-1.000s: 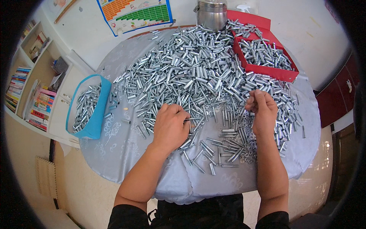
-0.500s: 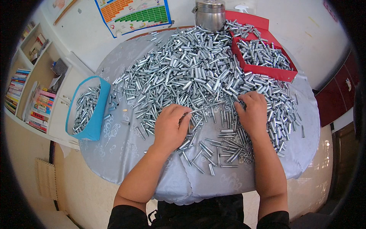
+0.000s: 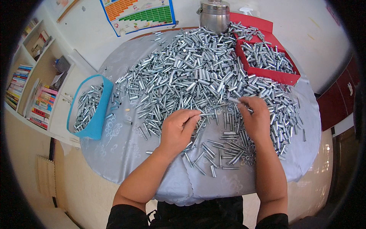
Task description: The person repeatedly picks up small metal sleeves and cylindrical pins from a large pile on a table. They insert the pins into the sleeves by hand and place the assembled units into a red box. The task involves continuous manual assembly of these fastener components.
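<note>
Pinching, left hand (image 3: 177,129): fingers (image 3: 188,113) brought together on one slim silver bolt (image 3: 207,114).
Bolt's line: long axis runs left to right, almost level, its free end pointing right, out past the fingertips and over the near edge of the heap.
Right hand (image 3: 254,118): thumb and fingers clamped on the right end of a silver tube (image 3: 233,100).
Tube's line: long axis also roughly left to right, the free end pointing left and slightly far; bolt and tube are apart.
Between the forearms: loose bolts (image 3: 228,152) lie at mixed angles, with small washers (image 3: 249,159) on their right, beside the right forearm.
Heap: bolts and tubes (image 3: 190,72) spread thickly beyond both hands, pointing every way.
Blue box, left: open-topped, its wall (image 3: 100,114) around a load of silver pieces; a stray tube (image 3: 127,122) lies to its right.
Red box (image 3: 272,75), far right: full of silver pieces, with more on its far part.
Far edge: a lidded steel pot (image 3: 214,19) stands just left of the red box.
Surface (image 3: 122,160): rounded, under a shiny grey cloth.
</note>
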{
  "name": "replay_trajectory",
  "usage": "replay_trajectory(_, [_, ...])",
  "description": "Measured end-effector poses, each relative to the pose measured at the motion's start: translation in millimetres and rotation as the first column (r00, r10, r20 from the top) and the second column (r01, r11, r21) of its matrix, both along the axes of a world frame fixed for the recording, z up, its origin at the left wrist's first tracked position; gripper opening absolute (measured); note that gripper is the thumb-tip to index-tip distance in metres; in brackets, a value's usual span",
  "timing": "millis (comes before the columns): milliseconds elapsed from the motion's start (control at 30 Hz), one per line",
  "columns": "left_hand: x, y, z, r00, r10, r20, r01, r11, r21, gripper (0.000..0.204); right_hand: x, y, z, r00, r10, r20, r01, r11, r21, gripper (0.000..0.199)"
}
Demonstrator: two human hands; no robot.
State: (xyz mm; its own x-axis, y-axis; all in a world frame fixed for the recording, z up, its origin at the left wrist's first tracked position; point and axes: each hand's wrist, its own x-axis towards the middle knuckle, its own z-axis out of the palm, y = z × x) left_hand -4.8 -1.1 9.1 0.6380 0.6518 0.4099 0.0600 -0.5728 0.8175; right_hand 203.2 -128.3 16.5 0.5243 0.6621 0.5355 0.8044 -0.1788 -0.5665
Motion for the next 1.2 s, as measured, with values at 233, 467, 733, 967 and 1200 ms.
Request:
replay_trajectory(233, [1, -2, 5, 0.998, 0.046, 0.040, -0.041, 0.992, -0.120, 0.013, -21, -2, 10, 0.964, 0.265, -0.039, -0.263, 0.964, 0.042, 0.017])
replay_trajectory(467, [2, -3, 6, 0.999, 0.038, 0.022, -0.037, 0.999, -0.040, 0.012, -23, -1, 6, 0.963, 0.267, -0.037, -0.266, 0.964, 0.016, 0.018])
replay_trajectory(733, [2, -2, -5, 0.999, -0.040, 0.002, 0.039, 0.990, -0.136, 0.016, -32, 1, 4, 0.939, 0.341, -0.039, -0.341, 0.940, 0.013, 0.018])
replay_trajectory(967, [3, -7, -10, 0.995, -0.102, -0.021, 0.097, 0.983, -0.154, 0.027, -37, 1, 6, 0.917, 0.357, -0.180, -0.357, 0.934, 0.032, 0.017])
replay_trajectory(1200, [3, -6, -6, 0.983, -0.145, 0.115, 0.182, 0.874, -0.450, 0.025, -37, 1, 6, 0.883, 0.342, -0.322, -0.345, 0.937, 0.049, 0.015])
